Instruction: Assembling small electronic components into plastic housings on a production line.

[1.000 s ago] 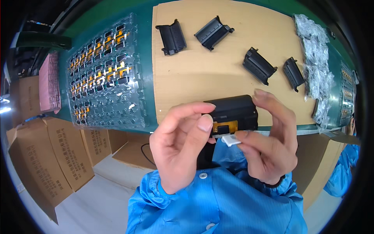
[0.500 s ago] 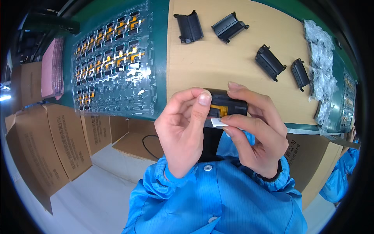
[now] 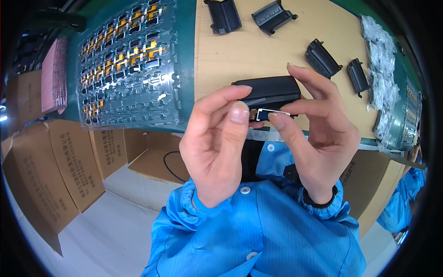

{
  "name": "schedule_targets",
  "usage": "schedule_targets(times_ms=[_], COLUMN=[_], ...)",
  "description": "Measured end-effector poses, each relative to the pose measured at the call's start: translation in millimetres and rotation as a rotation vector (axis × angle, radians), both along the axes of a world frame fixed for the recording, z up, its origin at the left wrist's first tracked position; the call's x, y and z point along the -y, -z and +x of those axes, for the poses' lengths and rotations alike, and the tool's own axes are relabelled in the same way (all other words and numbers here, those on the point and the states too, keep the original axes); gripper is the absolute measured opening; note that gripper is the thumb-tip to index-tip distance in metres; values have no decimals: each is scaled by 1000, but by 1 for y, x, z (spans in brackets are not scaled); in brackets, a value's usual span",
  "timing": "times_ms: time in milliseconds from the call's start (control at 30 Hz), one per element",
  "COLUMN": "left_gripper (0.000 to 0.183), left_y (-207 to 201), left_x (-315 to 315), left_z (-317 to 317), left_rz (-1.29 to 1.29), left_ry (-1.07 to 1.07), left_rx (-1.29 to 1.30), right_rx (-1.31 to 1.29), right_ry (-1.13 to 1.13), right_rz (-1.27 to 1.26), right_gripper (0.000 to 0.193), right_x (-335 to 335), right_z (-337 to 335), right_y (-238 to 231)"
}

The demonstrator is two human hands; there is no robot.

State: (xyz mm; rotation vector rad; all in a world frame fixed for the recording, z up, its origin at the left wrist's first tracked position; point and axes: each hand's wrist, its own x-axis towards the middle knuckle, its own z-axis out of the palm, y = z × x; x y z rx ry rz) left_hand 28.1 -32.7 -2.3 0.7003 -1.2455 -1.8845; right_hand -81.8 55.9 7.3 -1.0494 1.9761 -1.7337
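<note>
Hands apart; tilt seemingly inward

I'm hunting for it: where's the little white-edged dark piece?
In the head view, the little dark piece is near the middle, just below the black case, held by the right hand.

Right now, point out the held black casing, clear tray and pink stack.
Black casing [image 3: 271, 87]: head view, on its smooth upper face.
Clear tray [image 3: 138, 107]: head view, on its lower moulded pockets.
Pink stack [image 3: 52, 77]: head view, on its broad pink side.
</note>
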Motion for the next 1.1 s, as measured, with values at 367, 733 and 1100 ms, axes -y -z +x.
schedule_targets(times_ms=[367, 733, 1100], left_gripper=[33, 43, 44], left_y=[2, 2, -3], left_x=[0, 2, 9], left_z=[-9, -23, -13], left_rz=[-29, 144, -28], left_ry=[-73, -77, 17], left_rx=[87, 49, 138], right_rx=[605, 945, 795], right_ry=[208, 158, 215], right_rz=[-121, -236, -163], right_gripper=[17, 15, 15], right_x=[0, 21, 13], right_z=[12, 15, 13], right_y=[-1, 15, 17])
